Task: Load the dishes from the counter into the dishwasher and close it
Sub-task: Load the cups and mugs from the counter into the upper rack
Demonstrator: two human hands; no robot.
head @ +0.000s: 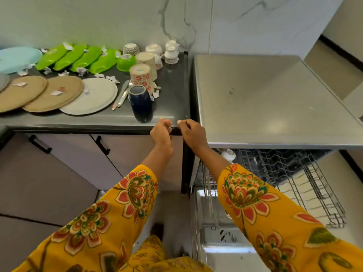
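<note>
On the dark counter (172,91) lie two tan plates (53,93), a white plate (92,97), several green dishes (78,57), a pale blue plate (17,57), a dark blue cup (141,104), two flowered cups upside down (141,76) and small white cups (170,52). My left hand (161,132) and my right hand (191,131) hover close together at the counter's front right corner, fingers curled, nothing visibly held. To the right, the dishwasher (275,99) stands open with its wire rack (294,177) pulled out; a white cup (227,154) sits in it.
A knife and spoon (122,94) lie between the white plate and the blue cup. Crumpled paper scraps (82,70) are scattered among the dishes. The open dishwasher door (216,242) lies low at my right. Cabinet doors with black handles (102,145) are below the counter.
</note>
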